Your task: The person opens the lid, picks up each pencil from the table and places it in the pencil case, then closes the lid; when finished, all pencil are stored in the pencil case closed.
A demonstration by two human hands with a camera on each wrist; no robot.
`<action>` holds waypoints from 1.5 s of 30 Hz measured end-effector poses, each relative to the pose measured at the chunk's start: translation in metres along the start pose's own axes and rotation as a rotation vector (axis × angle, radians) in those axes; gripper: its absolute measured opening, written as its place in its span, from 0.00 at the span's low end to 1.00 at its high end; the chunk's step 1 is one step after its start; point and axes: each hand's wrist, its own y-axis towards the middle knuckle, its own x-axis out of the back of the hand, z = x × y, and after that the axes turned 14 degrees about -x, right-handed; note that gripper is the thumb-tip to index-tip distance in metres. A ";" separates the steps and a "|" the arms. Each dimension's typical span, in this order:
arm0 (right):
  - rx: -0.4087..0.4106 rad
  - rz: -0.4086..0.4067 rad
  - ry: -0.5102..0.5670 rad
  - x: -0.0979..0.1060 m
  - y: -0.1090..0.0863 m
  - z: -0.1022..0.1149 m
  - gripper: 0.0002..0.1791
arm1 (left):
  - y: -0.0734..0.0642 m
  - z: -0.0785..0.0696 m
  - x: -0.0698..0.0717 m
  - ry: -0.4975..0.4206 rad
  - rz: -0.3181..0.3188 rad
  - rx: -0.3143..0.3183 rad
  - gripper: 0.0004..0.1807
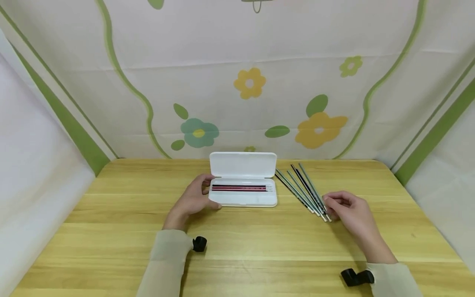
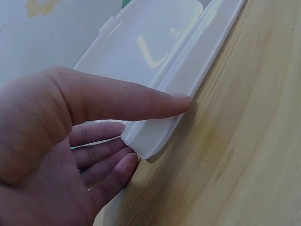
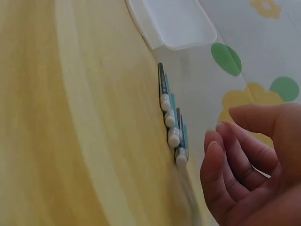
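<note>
A white pencil case lies on the table with its lid raised at the back. Inside lie several dark red and black pencils, side by side along its length. My left hand holds the case by its left end. Its thumb lies along the front wall, and the other fingers are at the end. To the right of the case, green and black pencils with white ends lie loosely fanned on the table. My right hand is beside their near ends, fingers loosely bent, nothing between thumb and fingertips.
The wooden table reaches back to a pale cloth printed with flowers and leaves. White cloth also hangs at the left and right sides. A black camera mount sits at the left wrist, another at the right.
</note>
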 end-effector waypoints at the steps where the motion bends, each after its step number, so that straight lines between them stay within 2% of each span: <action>1: -0.013 0.010 0.010 0.001 0.000 -0.002 0.28 | -0.001 0.000 0.001 0.003 0.003 -0.003 0.50; 5: -0.036 0.029 0.011 0.001 0.002 -0.007 0.28 | -0.004 0.001 0.005 0.000 -0.006 -0.001 0.49; 15: -0.078 0.018 -0.090 0.000 0.002 -0.011 0.29 | -0.007 -0.001 0.006 -0.006 0.000 -0.003 0.49; 33: -0.017 -0.027 -0.254 -0.006 0.004 -0.004 0.21 | -0.013 -0.002 0.013 0.003 -0.006 -0.002 0.50; 39: -0.012 -0.038 -0.296 -0.006 0.005 -0.004 0.21 | -0.013 -0.001 0.011 0.000 -0.010 0.002 0.50; 45: 0.008 -0.074 -0.382 -0.005 0.004 -0.002 0.18 | -0.013 0.000 0.010 0.004 -0.009 0.002 0.50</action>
